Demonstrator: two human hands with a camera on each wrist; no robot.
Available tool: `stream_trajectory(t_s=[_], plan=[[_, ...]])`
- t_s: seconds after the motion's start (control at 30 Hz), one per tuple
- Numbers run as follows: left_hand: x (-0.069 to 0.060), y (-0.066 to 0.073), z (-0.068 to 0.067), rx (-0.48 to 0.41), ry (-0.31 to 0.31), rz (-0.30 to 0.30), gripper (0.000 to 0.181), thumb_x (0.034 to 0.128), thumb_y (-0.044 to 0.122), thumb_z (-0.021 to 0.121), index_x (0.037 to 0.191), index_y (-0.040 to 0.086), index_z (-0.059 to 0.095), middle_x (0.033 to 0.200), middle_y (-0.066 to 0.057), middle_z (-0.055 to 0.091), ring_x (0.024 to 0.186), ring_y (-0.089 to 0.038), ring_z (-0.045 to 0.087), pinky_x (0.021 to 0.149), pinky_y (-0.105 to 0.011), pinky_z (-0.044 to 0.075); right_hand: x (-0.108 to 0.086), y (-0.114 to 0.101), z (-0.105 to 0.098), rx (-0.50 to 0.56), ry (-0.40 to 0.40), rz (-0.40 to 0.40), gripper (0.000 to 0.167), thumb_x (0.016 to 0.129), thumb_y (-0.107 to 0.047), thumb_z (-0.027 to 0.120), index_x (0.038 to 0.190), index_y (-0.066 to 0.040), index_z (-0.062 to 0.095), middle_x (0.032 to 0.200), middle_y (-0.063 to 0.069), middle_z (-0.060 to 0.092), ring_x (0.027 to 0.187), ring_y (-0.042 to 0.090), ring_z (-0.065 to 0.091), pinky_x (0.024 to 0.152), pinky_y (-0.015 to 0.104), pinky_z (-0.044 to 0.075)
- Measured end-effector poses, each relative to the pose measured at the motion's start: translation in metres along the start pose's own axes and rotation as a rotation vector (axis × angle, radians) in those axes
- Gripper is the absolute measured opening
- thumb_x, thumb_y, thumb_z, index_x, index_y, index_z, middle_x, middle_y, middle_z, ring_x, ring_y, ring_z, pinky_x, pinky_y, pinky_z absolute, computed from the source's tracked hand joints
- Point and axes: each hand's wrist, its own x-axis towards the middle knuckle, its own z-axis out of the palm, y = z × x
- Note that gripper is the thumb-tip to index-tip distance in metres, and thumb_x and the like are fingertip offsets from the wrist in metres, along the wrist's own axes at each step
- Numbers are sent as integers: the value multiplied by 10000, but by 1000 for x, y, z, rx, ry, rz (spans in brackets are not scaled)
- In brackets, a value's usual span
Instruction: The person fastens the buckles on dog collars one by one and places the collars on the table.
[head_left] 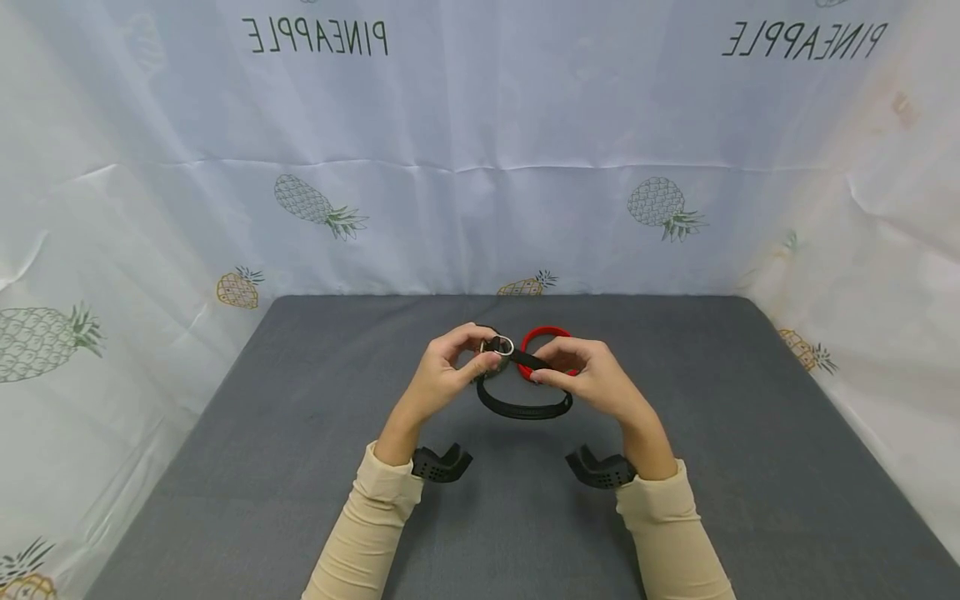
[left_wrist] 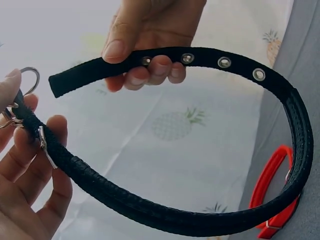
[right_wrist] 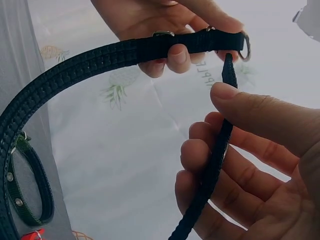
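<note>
A black pet collar (head_left: 525, 411) is held up over the table, its strap hanging in a loop between the two hands. My left hand (head_left: 442, 367) pinches the buckle end, where a metal D-ring (left_wrist: 31, 80) sticks out past the thumb. Between thumb and fingers, my right hand (head_left: 600, 379) holds the free end, which has several metal eyelets (left_wrist: 224, 62). In the right wrist view the tip of that free end (right_wrist: 229, 67) stands close to the ring end; whether they touch I cannot tell.
Beyond the hands a red collar (head_left: 546, 331) lies on the grey table (head_left: 300, 467). A dark green collar (right_wrist: 46, 195) with metal eyelets lies near it, mostly hidden in the head view. A pineapple-print curtain (head_left: 480, 217) stands behind the table.
</note>
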Motion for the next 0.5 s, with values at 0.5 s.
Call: stream_trajectory(t_s=[0.5], plan=[[0, 0, 2, 50, -7, -30, 295, 926, 290, 643, 1081, 39, 650, 870, -114, 615, 785, -54, 495, 739, -226, 466, -2, -6, 1, 13, 30, -22, 159, 842, -65, 722, 982, 5, 698, 883, 154, 698, 750, 3, 633, 690, 265, 553]])
